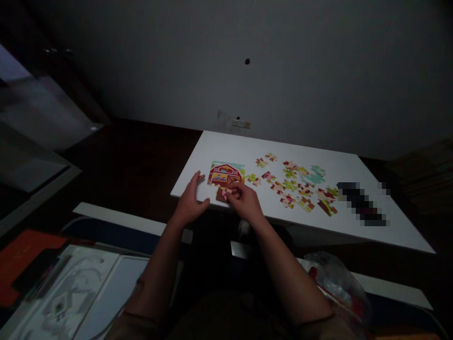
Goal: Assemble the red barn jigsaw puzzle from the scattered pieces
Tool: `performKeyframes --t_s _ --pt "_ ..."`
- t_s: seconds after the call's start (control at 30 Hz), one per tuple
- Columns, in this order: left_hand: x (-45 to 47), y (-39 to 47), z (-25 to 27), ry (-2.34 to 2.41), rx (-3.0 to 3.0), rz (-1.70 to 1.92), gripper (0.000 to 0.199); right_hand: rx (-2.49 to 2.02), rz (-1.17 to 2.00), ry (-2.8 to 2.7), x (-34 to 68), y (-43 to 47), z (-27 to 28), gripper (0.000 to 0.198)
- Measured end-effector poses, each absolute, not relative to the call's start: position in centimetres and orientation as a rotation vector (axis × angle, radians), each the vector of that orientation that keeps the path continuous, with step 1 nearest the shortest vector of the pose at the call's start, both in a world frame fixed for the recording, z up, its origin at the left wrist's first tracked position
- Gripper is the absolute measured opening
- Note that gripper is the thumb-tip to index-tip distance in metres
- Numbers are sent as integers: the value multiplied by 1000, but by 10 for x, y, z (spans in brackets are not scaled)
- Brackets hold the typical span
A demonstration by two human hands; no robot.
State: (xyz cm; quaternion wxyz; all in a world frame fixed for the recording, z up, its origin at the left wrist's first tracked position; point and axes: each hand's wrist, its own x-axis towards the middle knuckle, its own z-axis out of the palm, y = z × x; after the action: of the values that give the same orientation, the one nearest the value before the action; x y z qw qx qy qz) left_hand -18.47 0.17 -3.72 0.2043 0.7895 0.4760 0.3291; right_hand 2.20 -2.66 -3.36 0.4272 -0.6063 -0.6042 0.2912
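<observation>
A partly joined jigsaw puzzle with a red barn picture lies near the left end of the white table. My right hand has its fingers closed on a brown and pink puzzle piece just below the barn, at the table's near edge. Whether that piece touches the joined part, I cannot tell. To the left of the puzzle rests my left hand, thumb and fingers apart, holding nothing. Several loose puzzle pieces are scattered to the right of my right hand.
The white table stands before a grey wall with a socket strip. A dark pixelated object is on its right part. Closer to me are a clear plastic bag at right and an open box at left.
</observation>
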Motion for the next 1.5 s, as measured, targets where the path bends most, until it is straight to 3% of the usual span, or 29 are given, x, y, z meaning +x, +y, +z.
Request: performKeyframes --t_s 0.1,0.3,0.4,0.83,1.2,1.5 --pt "-195 -3 -41 1379 2175 947 85 -1505 670 -1601 5 -15 -34 18" --pt "-192 -17 -50 1323 2360 922 52 -1542 296 -1875 -14 6 -36 14" --pt "-186 -24 -56 1350 2428 880 47 -1525 160 -1947 -11 1 -37 11" --pt "-179 -25 -67 1411 2427 896 42 -1588 55 -2009 32 -57 -50 26" --pt "-173 -32 -102 1538 2470 930 53 -1620 76 -1997 34 -57 -54 27" --pt "-167 -29 -119 1615 2409 941 47 -1626 92 -2013 35 -58 -50 28"
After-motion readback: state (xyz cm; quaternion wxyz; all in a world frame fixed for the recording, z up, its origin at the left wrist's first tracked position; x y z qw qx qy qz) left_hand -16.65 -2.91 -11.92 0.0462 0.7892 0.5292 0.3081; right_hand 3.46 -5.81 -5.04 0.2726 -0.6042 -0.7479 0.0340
